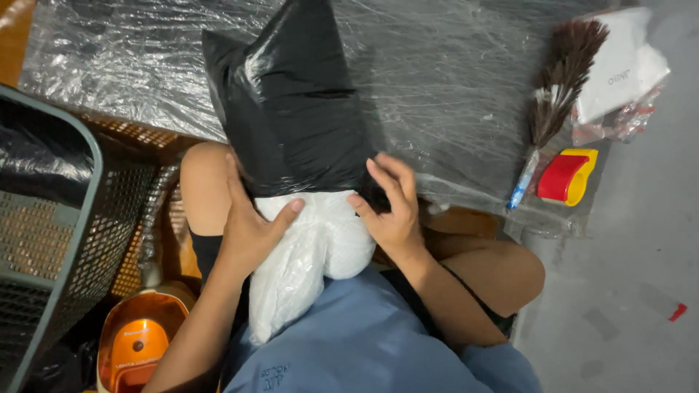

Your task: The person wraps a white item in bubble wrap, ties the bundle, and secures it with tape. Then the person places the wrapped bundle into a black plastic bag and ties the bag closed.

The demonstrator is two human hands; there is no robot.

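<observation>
**Two hands, two bags, one lap**

Both hands are on the job here. The left hand (251,225) is wrapped around the side of one white bag (313,255), thumb pressed across its front, fingers clamped behind. The right hand (389,207) grips from the other side, fingertips pinching right where the white bag meets the mouth of one black plastic bag (291,102). That black bag stands up over the white one like a hood, covering its upper part, and the white bundle itself rests on the person's lap, against a blue shirt (371,342), between two bare knees.

Around the edges: one large sheet of clear plastic wrap (451,80) spreads behind the bags. To the right lie one feather duster (557,80) and, just beside its handle, one red-and-yellow tape dispenser (568,177). Further right sits one white packet (626,65). On the left, one grey mesh basket (51,240), and below it one orange vacuum cleaner (138,342).
</observation>
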